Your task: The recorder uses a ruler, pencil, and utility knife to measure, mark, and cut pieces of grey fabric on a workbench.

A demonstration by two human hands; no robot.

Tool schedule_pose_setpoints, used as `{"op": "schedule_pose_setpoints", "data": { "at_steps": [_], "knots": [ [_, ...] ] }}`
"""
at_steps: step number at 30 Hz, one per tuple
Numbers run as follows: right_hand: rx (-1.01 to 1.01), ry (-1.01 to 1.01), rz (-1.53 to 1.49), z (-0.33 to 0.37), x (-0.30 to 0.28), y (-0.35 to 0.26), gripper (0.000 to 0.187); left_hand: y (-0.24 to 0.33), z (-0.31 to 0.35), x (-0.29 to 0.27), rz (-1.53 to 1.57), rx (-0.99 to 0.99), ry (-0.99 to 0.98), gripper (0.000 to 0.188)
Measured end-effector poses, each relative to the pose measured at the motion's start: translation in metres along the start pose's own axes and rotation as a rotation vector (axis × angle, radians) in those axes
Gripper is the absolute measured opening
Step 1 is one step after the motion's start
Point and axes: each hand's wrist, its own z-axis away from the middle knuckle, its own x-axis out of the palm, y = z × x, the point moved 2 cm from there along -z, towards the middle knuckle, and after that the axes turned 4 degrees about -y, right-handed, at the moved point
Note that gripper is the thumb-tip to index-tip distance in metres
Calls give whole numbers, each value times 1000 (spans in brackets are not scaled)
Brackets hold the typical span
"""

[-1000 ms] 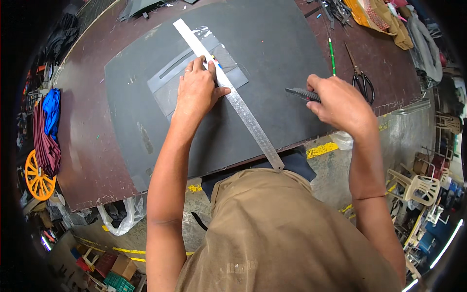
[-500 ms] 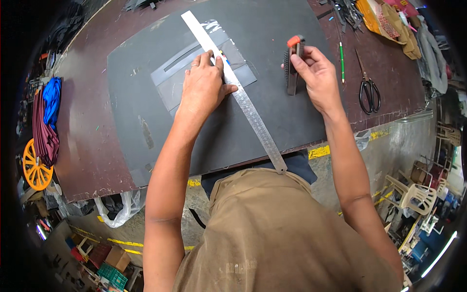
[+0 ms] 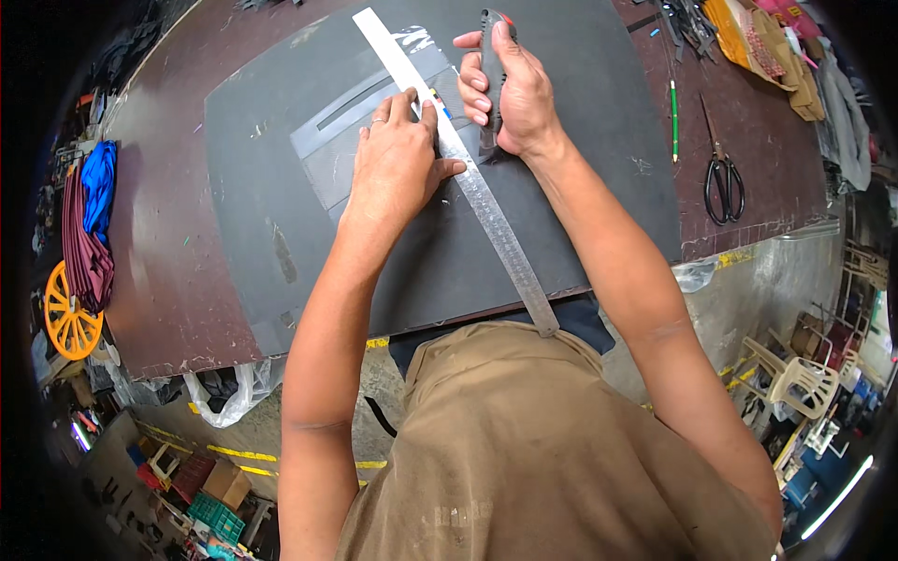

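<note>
A long metal ruler (image 3: 505, 241) lies slantwise over a grey fabric piece (image 3: 332, 164) that has a slot-like opening, on a dark cutting mat (image 3: 253, 215). My left hand (image 3: 398, 154) holds the ruler down, its thumb across the metal and its fingertips along the upper part. Just right of the ruler, my right hand (image 3: 524, 98) is wrapped round a dark utility knife (image 3: 491, 65) with a red-orange part at its top. The knife stands nearly upright; whether its blade is out I cannot tell. A small coloured bit (image 3: 440, 103) shows beside the ruler near my left fingers.
Right of the mat, a green pencil (image 3: 673, 122) and black-handled scissors (image 3: 723, 187) lie on the maroon table (image 3: 168, 290). Dark scraps (image 3: 678, 28) and an orange-and-brown package (image 3: 758, 47) are at the far right. Blue cloth (image 3: 98, 182) hangs at the left edge, above an orange wheel (image 3: 73, 313).
My right hand has moved left with the utility knife, from the mat's right side to beside the ruler, and closed its fingers round it. My left hand stays on the ruler.
</note>
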Motion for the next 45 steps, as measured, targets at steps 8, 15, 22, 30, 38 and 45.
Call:
{"op": "schedule_pose_setpoints", "data": {
  "at_steps": [8, 15, 22, 30, 38, 45],
  "knots": [
    [43, 3, -70, -14, -15, 19, 59, -6, -11, 12, 23, -34, -73, 87],
    [42, -15, -44, -19, -21, 26, 59, -8, -17, 17, 11, -35, -67, 88],
    [41, -14, -3, -16, -20, 25, 61, -3, -16, 14, 18, -57, -84, 89],
    [12, -17, -4, -10, -12, 20, 58, 3, -10, 6, 21, -55, -82, 88],
    [13, 12, 18, -10, 9, 17, 54, -6, 0, -4, -3, -15, -42, 87],
    [-33, -17, 173, -18, 41, 26, 32, -18, 11, -19, 16, -22, -28, 84]
  ]
}}
